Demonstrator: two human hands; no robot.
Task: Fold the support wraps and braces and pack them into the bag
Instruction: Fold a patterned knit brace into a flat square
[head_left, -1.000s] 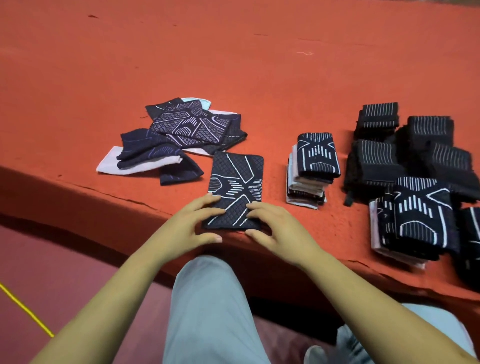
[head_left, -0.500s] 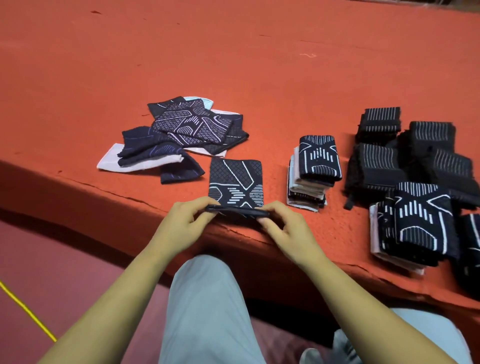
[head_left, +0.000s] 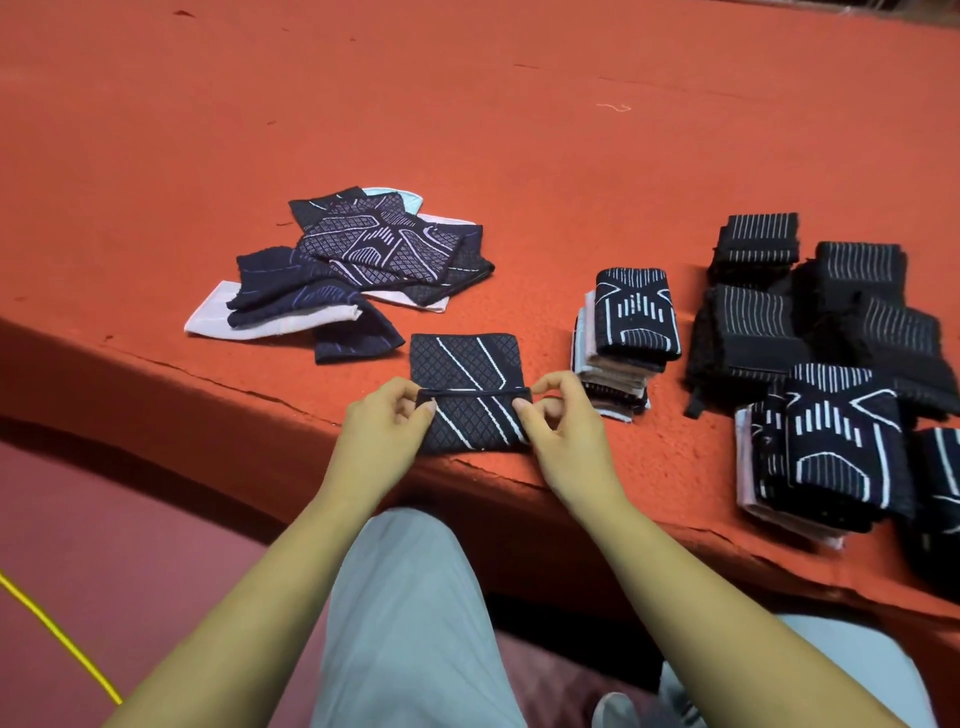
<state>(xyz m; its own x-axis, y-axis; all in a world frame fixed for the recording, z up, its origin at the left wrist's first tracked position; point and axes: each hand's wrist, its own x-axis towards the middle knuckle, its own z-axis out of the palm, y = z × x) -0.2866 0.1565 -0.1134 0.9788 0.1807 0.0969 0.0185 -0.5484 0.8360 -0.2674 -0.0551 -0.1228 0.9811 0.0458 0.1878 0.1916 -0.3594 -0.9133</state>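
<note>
Both hands, left hand (head_left: 382, 431) and right hand (head_left: 558, 431), pinch a dark quilted brace (head_left: 470, 395) (white diagonal lines, no readable label), half-folded at the red table (head_left: 519, 156) edge.

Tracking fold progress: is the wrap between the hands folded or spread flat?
Mid-fold: the wrap has its near edge raised over its middle, pinched by the left hand and right hand; its far half lies flat.

left hand (head_left: 382, 426): fingers curled, pinching wrap (head_left: 470, 395) edge | right hand (head_left: 563, 431): pinching opposite edge | 2 forearms extended forward
</note>
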